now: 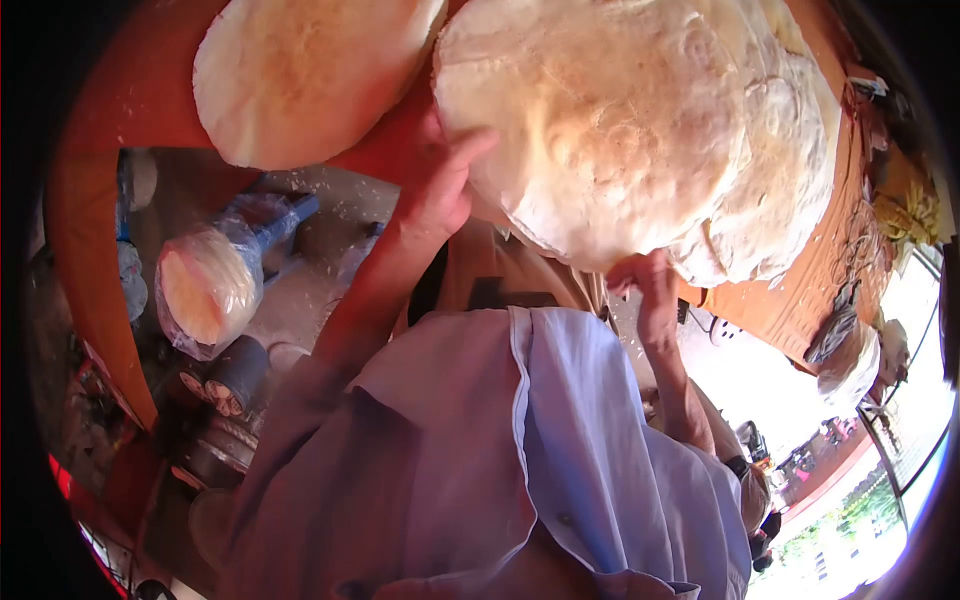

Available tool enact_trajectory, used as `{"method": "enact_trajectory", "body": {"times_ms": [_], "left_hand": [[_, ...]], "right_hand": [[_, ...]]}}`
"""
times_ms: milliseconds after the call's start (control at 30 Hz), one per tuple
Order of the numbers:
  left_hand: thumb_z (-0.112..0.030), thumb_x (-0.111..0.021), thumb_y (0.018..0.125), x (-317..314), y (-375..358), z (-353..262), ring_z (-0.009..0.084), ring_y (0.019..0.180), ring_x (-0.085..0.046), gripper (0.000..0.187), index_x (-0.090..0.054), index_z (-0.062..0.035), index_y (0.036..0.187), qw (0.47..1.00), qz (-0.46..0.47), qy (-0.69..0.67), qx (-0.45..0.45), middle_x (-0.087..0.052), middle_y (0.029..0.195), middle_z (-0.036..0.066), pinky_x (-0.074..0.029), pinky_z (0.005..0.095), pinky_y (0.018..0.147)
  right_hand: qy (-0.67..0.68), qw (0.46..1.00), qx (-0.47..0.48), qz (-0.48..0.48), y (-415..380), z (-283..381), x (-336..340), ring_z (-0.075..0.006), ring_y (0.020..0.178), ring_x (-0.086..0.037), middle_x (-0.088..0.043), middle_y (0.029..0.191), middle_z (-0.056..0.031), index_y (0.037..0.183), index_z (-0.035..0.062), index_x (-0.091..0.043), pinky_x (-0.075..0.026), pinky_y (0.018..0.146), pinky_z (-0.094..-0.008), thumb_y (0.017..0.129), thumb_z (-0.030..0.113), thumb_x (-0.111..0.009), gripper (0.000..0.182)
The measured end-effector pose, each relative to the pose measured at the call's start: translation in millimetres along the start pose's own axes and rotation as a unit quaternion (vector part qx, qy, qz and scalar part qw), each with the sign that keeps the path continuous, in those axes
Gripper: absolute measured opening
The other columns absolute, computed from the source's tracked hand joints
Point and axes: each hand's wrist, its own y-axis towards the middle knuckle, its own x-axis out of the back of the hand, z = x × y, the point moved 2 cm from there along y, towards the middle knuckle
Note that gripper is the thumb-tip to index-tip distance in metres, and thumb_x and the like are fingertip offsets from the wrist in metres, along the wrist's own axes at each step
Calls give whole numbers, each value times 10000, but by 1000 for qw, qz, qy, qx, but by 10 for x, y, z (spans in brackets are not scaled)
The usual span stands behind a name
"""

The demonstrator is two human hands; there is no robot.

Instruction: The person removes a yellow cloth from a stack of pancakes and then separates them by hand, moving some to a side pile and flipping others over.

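"What's at your hands?"
"Left of them, a pale round flatbread. My left hand grasps a broad, blistered cream flatbread; my right hand meets its near edge, grip unclear."
"Step?"
"Steadying, I'd judge; moving it needs even support."

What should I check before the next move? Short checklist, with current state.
1. Left hand at the left edge of the top flatbread: ok.
2. Right hand at its near edge: ok.
3. Grip firm on both sides: cannot tell, some fingers are hidden.
4. Top flatbread lined up with the flatbreads under it: not ok, they stick out to the right.
5. Near edge well inside the table: not ok, it reaches the table's edge or past it.
6. Hands off the separate flatbread at left: ok.
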Motion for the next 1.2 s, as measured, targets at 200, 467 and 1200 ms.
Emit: {"method": "enact_trajectory", "body": {"times_ms": [200,467,1200], "left_hand": [[21,-560,822,-570,-112,-488,192,1030,-601,464,-454,7,1273,999,21,37,-32,-587,1168,112,-521,312,843],[2,-572,814,-18,-58,-286,168,1101,-551,504,-434,25,1298,951,33,296,-84,-570,1211,102,-425,320,964],[27,-608,811,2183,80,-2103,236,1071,-587,415,-517,54,1215,913,-209,193,-292,-590,1191,144,-469,343,917]], "right_hand": [[530,830,-169,27,218,3,303,-289,1124,-513,-547,1222,-153,1292,16,-460,-404,946,-439,887,716,-249,836],[282,954,68,-79,533,353,610,-264,1150,-529,-538,1263,-153,1320,-20,-434,-410,991,-396,909,262,-586,521],[153,957,181,169,2263,1842,-2037,-136,610,-609,-659,729,-71,853,-9,-652,-488,553,-286,769,56,-661,107]]}}
